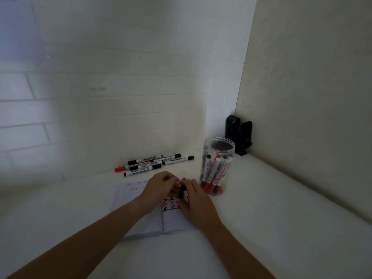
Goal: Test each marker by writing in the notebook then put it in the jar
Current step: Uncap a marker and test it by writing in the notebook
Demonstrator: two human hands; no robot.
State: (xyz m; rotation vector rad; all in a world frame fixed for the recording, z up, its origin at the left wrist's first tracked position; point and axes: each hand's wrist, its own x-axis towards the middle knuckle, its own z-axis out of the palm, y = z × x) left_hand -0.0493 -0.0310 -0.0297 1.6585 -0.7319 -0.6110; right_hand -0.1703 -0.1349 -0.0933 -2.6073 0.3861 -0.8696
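Observation:
An open white notebook point(141, 220) lies on the white table, with rows of red and black written characters on its right page. Above that page my left hand point(161, 188) and my right hand point(196, 204) meet, and both grip one marker point(184, 193) between them. Only a short dark and white stretch of that marker shows; its cap is hidden. A clear plastic jar point(218, 166) stands to the right of my hands and holds several red and black markers. Several loose markers point(155, 163) lie in a pile behind the notebook, against the wall.
A tiled wall rises right behind the loose markers, and a beige panel closes off the right side. A black stand-like object point(240, 133) sits in the corner behind the jar. The white table point(281, 218) stretches to the right and toward me.

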